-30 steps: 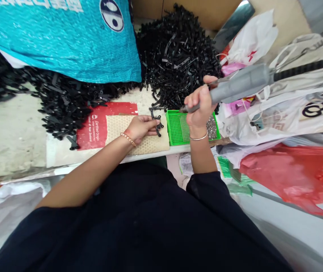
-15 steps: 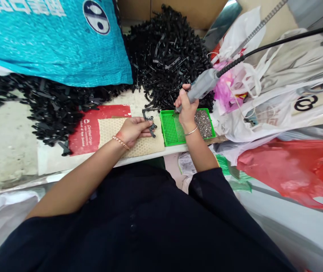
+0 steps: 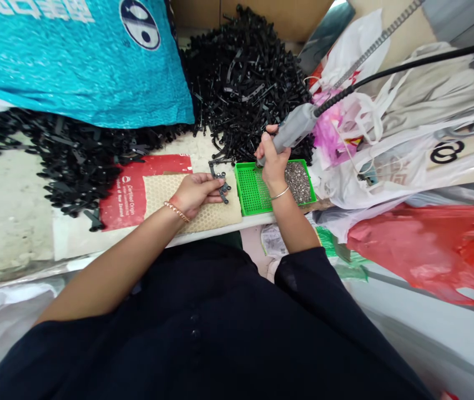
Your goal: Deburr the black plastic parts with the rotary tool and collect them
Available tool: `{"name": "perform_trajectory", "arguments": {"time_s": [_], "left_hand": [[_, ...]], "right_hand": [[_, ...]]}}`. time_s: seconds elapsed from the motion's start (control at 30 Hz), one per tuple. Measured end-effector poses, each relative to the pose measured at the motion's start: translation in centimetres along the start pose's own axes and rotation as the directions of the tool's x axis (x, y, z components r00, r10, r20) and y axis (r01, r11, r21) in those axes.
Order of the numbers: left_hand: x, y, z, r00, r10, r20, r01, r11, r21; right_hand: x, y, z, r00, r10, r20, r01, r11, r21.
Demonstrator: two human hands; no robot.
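Note:
My left hand (image 3: 197, 194) is closed, its thumb and fingers pinching small black plastic parts (image 3: 224, 190) above the cream honeycomb-patterned mat (image 3: 164, 191). Wrapped in my right hand (image 3: 272, 158) is a grey corded electric screwdriver (image 3: 294, 129), tilted with its lower end over a green tray (image 3: 243, 209). The screwdriver's tip is hidden by my fingers. Tiny metal screws (image 3: 299, 182) are heaped on the tray's right side, and some show in the holes of its perforated insert (image 3: 251, 186).
A large pile of black plastic parts (image 3: 249, 83) rises behind the tray; more lie at the left under a blue bag (image 3: 82, 66). A black cable (image 3: 407, 64) runs from the screwdriver to the upper right. Plastic bags, including a red one (image 3: 424, 247), crowd the right side.
Both hands stay almost where they were, with the same parts and screwdriver in them. The held parts look turned slightly; the view has shifted a little.

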State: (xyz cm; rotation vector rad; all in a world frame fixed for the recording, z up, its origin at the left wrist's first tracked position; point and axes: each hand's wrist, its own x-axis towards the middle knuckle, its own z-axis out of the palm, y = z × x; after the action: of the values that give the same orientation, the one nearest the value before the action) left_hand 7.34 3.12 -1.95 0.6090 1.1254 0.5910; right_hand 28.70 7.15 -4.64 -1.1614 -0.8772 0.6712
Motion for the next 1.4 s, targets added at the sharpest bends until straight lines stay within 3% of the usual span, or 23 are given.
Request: {"name": "perform_trajectory", "arguments": {"time_s": [0.5, 0.8, 1.4], "left_hand": [[-0.3, 0.2, 0.3, 1.000, -0.007, -0.014, 0.007, 1.000, 0.000], [-0.2, 0.1, 0.2, 1.000, -0.005, -0.006, 0.005, 1.000, 0.003], [0.5, -0.4, -0.1, 1.000, 0.020, 0.003, -0.020, 1.000, -0.021]], "right_hand": [[0.3, 1.1, -0.7, 0.994, -0.098, 0.054, 0.099, 0.995, -0.033], [0.0, 1.1, -0.7, 0.993, -0.068, 0.093, 0.071, 0.997, -0.032], [0.4, 1.3, -0.6, 0.996, -0.082, 0.040, 0.082, 0.997, -0.001]]}}
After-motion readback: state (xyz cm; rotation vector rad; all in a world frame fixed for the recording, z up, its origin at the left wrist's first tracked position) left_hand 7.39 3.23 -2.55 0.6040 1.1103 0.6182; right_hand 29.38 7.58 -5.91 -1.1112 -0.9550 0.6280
